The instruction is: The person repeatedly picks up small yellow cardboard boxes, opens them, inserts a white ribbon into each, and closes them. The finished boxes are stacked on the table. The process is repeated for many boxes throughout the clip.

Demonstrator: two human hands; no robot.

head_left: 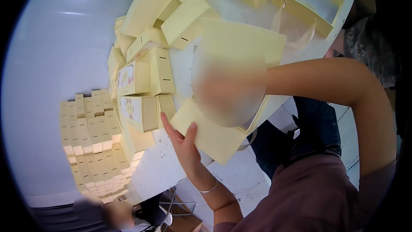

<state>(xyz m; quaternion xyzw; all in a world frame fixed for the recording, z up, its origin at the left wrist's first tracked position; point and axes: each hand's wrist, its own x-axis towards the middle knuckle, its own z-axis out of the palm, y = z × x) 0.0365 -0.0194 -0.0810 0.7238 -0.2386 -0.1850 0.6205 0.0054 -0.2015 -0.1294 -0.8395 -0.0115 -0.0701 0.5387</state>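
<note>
While reaching over the white bench (pixel 161 163) with both hands, have an open pale yellow box (pixel 244 38) right below, close to the near edge. With the left hand (pixel 188 150), touch the lower panel (pixel 212 137) of that box, thumb laid on its face and index finger stretched out past its left corner. Cannot tell whether gripping the panel there, with the remaining fingers out of sight. With the right hand (pixel 227 88), reach in from the right across the middle of the box; blurred from the wrist on, so cannot tell whether clenched, released or grasping something. Wear a thin silvery bracelet (pixel 210 187) on the left wrist.

To the left of the box, see yellow boxes (pixel 163 71) crowded together, lying and leaning, some with a floral print on one face, several with a short dark mark. Farther left, find a stack of boxes (pixel 98 133) in tight rows. Toward the upper right, see another open box (pixel 296 6) with a pale interior, and just below it a translucent strip (pixel 300 38). At the lower left, make out a co-worker (pixel 120 215), head blurred, near a brown carton (pixel 189 223). At the upper right, glimpse another person's patterned dark clothing (pixel 369 38).
</note>
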